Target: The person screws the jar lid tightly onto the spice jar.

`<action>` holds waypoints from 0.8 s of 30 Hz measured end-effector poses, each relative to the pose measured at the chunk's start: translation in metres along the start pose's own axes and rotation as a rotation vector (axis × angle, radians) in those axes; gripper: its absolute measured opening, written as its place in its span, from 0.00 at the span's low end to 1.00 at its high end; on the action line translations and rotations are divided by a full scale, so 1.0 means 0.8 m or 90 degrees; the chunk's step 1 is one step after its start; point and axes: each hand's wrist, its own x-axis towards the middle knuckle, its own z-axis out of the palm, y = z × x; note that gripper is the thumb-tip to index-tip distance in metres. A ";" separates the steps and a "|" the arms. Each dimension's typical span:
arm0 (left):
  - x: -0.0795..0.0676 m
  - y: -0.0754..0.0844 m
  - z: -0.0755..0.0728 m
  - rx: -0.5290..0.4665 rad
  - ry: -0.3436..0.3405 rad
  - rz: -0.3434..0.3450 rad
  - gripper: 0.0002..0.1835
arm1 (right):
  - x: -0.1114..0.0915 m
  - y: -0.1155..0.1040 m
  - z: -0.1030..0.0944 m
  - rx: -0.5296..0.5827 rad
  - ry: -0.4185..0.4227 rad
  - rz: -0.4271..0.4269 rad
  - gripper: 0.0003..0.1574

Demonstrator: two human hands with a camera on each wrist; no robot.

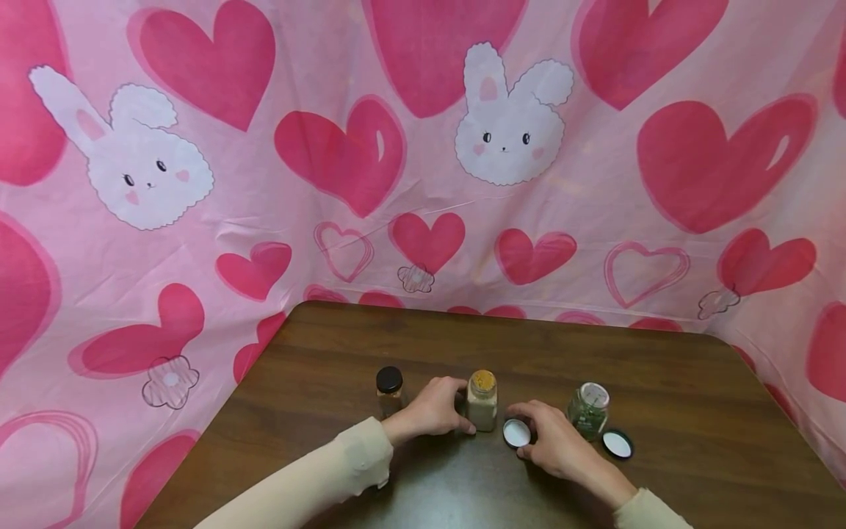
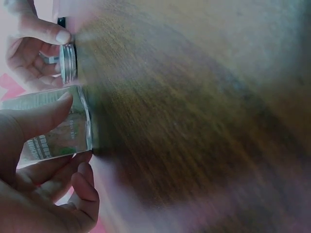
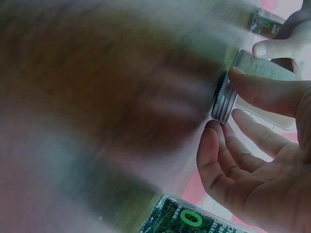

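My left hand (image 1: 432, 408) holds a square glass spice jar (image 1: 482, 411) from its left side. The jar stands upright on the table without its lid, pale contents inside and yellow at its mouth. In the left wrist view, the thumb lies across the jar's labelled face (image 2: 53, 128), with fingers on the other side. Just right of this jar, my right hand (image 1: 555, 441) pinches a round screw lid (image 1: 517, 433) by its rim. That lid lies on the tabletop, white inside facing up; the right wrist view shows thumb and fingertips at opposite edges of the lid (image 3: 224, 101).
A jar of green herbs (image 1: 588, 411) with a pale top stands beyond my right hand, and another upturned lid (image 1: 617, 444) lies beside it. Left of my left hand is a black-capped brown jar (image 1: 390, 389). Pink heart-patterned cloth (image 1: 423, 184) hangs behind the wooden table (image 1: 317, 353).
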 end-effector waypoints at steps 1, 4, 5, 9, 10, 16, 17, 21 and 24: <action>-0.001 0.001 0.000 0.001 0.000 0.000 0.31 | 0.000 0.000 0.000 0.000 0.002 -0.005 0.34; -0.001 0.000 0.000 0.001 -0.001 -0.002 0.31 | -0.002 0.001 -0.001 0.002 0.004 -0.013 0.34; -0.002 0.000 0.000 0.001 -0.001 -0.004 0.31 | -0.002 0.000 -0.002 0.003 0.003 -0.011 0.34; -0.002 0.001 -0.001 -0.002 -0.002 -0.002 0.30 | -0.003 -0.001 -0.004 0.009 -0.001 -0.002 0.34; -0.002 0.002 -0.002 -0.003 -0.002 -0.002 0.30 | -0.003 -0.002 -0.004 0.009 -0.002 0.000 0.34; -0.001 0.000 0.000 -0.001 -0.005 -0.004 0.32 | -0.005 -0.004 -0.005 0.016 -0.003 0.011 0.33; -0.001 0.000 0.000 -0.002 -0.006 -0.004 0.32 | -0.005 -0.005 -0.005 0.017 -0.003 0.014 0.32; 0.000 -0.001 0.000 -0.007 -0.010 -0.002 0.31 | -0.004 -0.006 -0.006 0.014 0.000 0.021 0.30; 0.000 -0.002 0.000 -0.011 -0.009 0.000 0.30 | -0.004 -0.007 -0.006 0.010 0.002 0.016 0.29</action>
